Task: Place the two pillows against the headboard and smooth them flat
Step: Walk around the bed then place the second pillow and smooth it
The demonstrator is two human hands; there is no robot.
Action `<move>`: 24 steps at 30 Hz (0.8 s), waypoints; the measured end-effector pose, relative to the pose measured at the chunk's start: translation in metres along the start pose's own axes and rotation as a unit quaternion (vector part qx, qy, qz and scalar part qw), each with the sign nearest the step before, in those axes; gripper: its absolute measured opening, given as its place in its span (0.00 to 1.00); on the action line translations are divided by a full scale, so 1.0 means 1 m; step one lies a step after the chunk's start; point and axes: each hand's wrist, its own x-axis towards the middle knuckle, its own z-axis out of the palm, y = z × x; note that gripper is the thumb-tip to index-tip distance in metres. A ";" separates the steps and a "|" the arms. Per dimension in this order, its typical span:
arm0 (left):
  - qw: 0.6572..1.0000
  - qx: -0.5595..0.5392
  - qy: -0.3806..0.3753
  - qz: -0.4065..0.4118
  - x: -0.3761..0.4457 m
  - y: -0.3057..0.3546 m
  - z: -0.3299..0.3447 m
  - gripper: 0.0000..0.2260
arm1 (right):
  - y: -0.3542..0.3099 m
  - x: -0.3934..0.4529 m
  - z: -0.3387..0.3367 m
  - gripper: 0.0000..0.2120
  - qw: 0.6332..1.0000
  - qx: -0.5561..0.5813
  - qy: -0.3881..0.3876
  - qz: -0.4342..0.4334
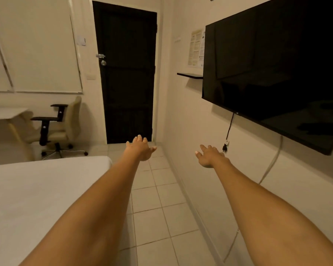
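Nothing of the task looks started, judging from this view: neither of the two pillows is anywhere in sight, and the headboard is out of frame too, so I cannot say where they are. What does show is the bare corner of the white-sheeted bed (37, 198) at the lower left, smooth and with nothing lying on it, beside the pale tiled floor (161, 217). The person faces away toward the tall black door (126, 73), with the large black wall-mounted television (277, 77) on the right and a cream office chair with black armrests (60, 125) at the far left. Finding the pillows, placing them and flattening them all appears to remain

Both arms reach straight forward in the air. The left hand (141, 150) has its fingers (139, 138) loosely spread, palm down, holding and touching nothing. The right hand (210, 155) is likewise empty, fingers (204, 147) splayed, clear of the wall and the television
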 end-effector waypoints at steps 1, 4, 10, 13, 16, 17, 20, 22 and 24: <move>1.000 0.000 0.002 -0.002 0.019 -0.007 -0.003 0.32 | -0.010 0.021 -0.004 0.30 1.000 0.004 0.002 -0.007; 1.000 0.003 -0.006 -0.017 0.073 -0.030 -0.015 0.32 | -0.041 0.077 -0.019 0.30 0.999 0.019 0.012 -0.030; 0.999 0.004 0.002 -0.038 0.163 -0.066 -0.039 0.32 | -0.088 0.175 -0.044 0.29 0.997 0.031 0.039 -0.055; 0.998 0.009 -0.003 -0.056 0.199 -0.085 -0.041 0.32 | -0.108 0.221 -0.048 0.29 0.997 0.027 0.033 -0.067; 0.997 0.012 -0.007 -0.078 0.241 -0.106 -0.040 0.32 | -0.134 0.273 -0.050 0.30 0.995 0.033 0.022 -0.093; 0.996 0.015 -0.009 -0.086 0.255 -0.112 -0.039 0.32 | -0.142 0.291 -0.051 0.30 0.994 0.034 0.021 -0.100; 0.994 0.024 -0.007 -0.109 0.305 -0.128 -0.040 0.32 | -0.164 0.348 -0.050 0.29 0.992 0.040 0.020 -0.118; 0.992 0.029 -0.003 -0.121 0.343 -0.135 -0.044 0.32 | -0.175 0.389 -0.050 0.29 0.990 0.039 0.016 -0.136; 0.991 0.018 -0.002 -0.135 0.380 -0.139 -0.048 0.32 | -0.186 0.429 -0.053 0.29 0.988 0.035 0.006 -0.150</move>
